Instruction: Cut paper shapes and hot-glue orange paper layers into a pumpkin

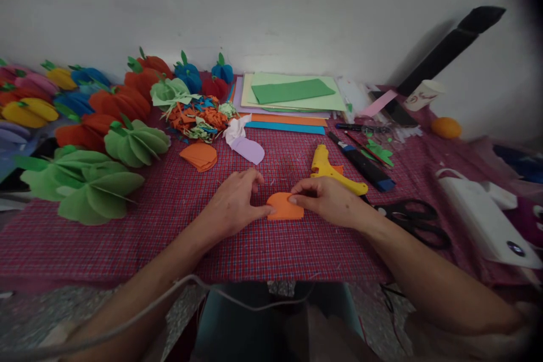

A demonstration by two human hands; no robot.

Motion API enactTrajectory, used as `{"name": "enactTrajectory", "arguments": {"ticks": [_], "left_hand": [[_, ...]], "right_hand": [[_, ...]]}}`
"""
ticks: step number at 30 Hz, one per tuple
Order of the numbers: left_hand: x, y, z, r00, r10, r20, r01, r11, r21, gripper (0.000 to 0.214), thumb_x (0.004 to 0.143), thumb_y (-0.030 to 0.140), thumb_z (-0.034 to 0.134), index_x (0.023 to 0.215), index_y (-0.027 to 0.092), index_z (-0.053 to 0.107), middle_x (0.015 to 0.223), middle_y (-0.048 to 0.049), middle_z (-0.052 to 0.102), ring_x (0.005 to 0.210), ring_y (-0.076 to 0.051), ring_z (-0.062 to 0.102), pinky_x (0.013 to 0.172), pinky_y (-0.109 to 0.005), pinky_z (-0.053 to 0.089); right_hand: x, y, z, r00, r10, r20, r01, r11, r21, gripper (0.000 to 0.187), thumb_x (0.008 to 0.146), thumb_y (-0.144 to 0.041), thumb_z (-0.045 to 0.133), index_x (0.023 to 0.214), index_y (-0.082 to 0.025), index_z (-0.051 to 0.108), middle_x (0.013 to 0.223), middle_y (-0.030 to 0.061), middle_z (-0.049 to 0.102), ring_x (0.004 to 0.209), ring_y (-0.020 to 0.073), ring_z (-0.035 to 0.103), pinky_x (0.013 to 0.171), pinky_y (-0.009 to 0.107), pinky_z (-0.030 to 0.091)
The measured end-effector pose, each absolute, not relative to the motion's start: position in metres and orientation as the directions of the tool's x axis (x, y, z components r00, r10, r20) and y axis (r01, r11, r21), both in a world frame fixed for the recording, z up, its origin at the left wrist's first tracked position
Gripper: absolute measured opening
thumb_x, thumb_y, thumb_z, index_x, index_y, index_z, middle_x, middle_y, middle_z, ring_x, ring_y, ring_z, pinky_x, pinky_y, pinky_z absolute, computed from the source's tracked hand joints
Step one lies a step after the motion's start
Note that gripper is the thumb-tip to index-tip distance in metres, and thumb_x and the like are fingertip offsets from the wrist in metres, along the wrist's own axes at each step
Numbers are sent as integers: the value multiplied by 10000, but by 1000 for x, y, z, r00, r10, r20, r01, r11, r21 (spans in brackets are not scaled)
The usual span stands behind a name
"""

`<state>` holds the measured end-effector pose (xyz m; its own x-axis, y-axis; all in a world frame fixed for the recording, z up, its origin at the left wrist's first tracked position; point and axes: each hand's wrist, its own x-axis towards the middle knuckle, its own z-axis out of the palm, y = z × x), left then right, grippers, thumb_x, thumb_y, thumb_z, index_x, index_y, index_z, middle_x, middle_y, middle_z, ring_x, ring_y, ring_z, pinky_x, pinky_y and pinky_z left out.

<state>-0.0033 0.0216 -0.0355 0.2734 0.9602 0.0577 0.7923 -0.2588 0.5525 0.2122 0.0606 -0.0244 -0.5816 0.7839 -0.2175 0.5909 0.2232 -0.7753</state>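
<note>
An orange paper cut-out [283,206], half-round on top with a straight lower edge, is on the checked cloth in front of me. It looks like a few layers stacked together. My right hand [328,199] pinches its upper right side between thumb and fingers. The thumb of my left hand [237,201] touches the left edge, while the other fingers are curled and held apart from it. Behind my right hand lies a yellow glue gun [335,172]. Orange paper pieces [199,156] and a lilac cut-out [248,149] are beyond my left hand.
Colourful paper pumpkins [121,103] crowd the left side, beside a heap of paper scraps [199,119]. Paper sheets [292,93] lie at the back. Right are a black cutter [365,164], black scissors [418,218], a white box [487,218], a paper cup [424,95] and an orange [446,127].
</note>
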Motion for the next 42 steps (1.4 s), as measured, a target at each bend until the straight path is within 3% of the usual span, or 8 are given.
{"name": "enactTrajectory", "arguments": {"ticks": [28,42], "left_hand": [[0,22,-34,283,957,55,827,-273,492,393,635,336,701,935,188,495,915,-56,591,854,-232,517,709,-363,434],[1,22,-32,281,960,13,838,-251,485,406,658,354,673,977,185,486,952,-56,585,898,-237,512,731,-362,439]], "right_hand": [[211,60,-27,-578,789,-206,611,252,-750,176,812,-332,539,798,-193,645,695,-3,624,602,120,523,541,247,367],[212,60,-27,-529,812,-245,626,179,-759,150,752,-307,610,813,-173,638,668,-17,601,571,99,506,521,227,373]]}}
